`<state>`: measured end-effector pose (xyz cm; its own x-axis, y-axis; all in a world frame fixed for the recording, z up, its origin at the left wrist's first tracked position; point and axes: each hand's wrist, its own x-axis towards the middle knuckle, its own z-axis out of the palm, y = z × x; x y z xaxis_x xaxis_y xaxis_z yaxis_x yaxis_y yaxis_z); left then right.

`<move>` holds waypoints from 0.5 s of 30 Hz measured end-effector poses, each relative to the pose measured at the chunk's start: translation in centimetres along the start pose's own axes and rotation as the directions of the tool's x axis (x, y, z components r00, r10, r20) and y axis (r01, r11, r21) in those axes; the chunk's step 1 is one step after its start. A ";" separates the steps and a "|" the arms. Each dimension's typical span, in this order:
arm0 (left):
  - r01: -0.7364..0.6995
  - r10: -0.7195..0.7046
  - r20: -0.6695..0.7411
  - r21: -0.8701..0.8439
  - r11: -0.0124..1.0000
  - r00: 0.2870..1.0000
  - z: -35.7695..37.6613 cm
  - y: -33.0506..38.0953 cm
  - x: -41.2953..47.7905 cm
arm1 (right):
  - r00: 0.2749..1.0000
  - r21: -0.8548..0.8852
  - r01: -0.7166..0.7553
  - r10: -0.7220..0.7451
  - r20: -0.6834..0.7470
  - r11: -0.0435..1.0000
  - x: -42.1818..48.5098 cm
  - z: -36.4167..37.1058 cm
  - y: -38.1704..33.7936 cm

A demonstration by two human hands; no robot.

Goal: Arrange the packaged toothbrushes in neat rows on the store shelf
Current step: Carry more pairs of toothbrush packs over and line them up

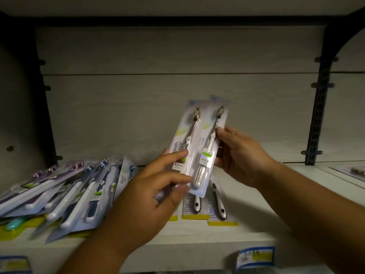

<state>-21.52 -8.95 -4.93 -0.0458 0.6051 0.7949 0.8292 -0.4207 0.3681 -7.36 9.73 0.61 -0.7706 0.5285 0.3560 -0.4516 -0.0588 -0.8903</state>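
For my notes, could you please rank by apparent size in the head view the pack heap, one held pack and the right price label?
Largest: pack heap.
Then: held pack.
Smallest: price label, though nearer.

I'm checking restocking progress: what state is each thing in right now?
Left hand, pinching left silver toothbrush pack, held roughly upright.
Right hand, gripping right silver toothbrush pack, overlapping the other.
Toothbrush pack pile, fanned untidily, overlapping.
Yellow-edged packs, lying flat on shelf.

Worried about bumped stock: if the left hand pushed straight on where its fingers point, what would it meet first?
Probably the other clear-plastic silver toothbrush pack, held by the right hand; depth is unclear.
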 end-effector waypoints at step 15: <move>0.205 -0.326 -0.032 -0.717 0.666 0.945 1.0 2.0 0.9 | 0.987 -0.273 0.034 -0.075 -0.140 0.961 -5.3 3.4 -2.2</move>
<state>-19.38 -8.61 -3.96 -0.3314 0.6872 0.6464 0.1431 -0.6406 0.7544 -3.78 4.14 1.64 -0.6638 0.6452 0.3784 -0.3378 0.1928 -0.9213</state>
